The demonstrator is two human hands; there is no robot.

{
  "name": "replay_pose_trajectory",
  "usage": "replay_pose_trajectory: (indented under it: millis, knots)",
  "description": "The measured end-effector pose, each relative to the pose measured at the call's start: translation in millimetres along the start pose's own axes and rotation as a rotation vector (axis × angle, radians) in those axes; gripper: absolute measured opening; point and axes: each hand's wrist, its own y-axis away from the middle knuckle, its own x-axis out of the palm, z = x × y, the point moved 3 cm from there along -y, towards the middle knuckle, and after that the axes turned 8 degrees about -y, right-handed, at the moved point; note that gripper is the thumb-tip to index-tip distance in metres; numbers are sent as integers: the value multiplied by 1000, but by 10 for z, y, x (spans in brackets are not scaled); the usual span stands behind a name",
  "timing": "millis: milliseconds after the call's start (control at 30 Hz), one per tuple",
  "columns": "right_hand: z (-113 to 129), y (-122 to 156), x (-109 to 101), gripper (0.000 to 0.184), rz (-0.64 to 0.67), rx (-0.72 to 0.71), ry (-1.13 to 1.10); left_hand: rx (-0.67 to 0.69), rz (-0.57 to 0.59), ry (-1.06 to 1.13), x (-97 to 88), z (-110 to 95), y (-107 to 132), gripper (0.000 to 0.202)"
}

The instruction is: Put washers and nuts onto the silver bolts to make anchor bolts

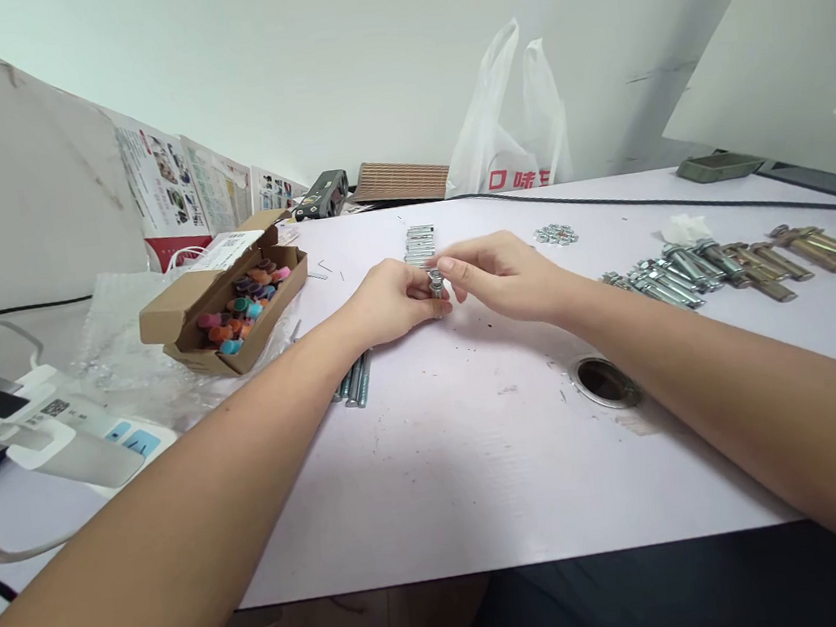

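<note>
Near the middle of the table, my left hand is closed around a silver expansion bolt held upright. The thumb and curled fingers of my right hand pinch at the bolt's upper end; whether a separate nut or washer sits between them is too small to tell. Just behind my hands lies a row of silver metal sleeves. Several long threaded bolts lie side by side under my left forearm, partly hidden by it. A cluster of small washers or nuts rests farther back on the right.
Assembled silver bolts and brass-coloured ones lie at the right. On the left are a cardboard box of colourful plugs and a white power strip. A round cable hole opens near my right forearm. A plastic bag stands behind.
</note>
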Motion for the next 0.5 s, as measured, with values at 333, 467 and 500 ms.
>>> replay_pose_trajectory:
  millis: [333, 467, 500]
  knots:
    - [-68, 30, -11, 57, 27, 64, -112, -37, 6, -18, -8, -15, 15, 22]
    - [-81, 28, -41, 68, -42, 138, -100, -50, 20, 48, -2, -11, 15, 21]
    - [-82, 28, -79, 70, -108, 154, -100, -57, 27, 80, 1, -12, 13, 21]
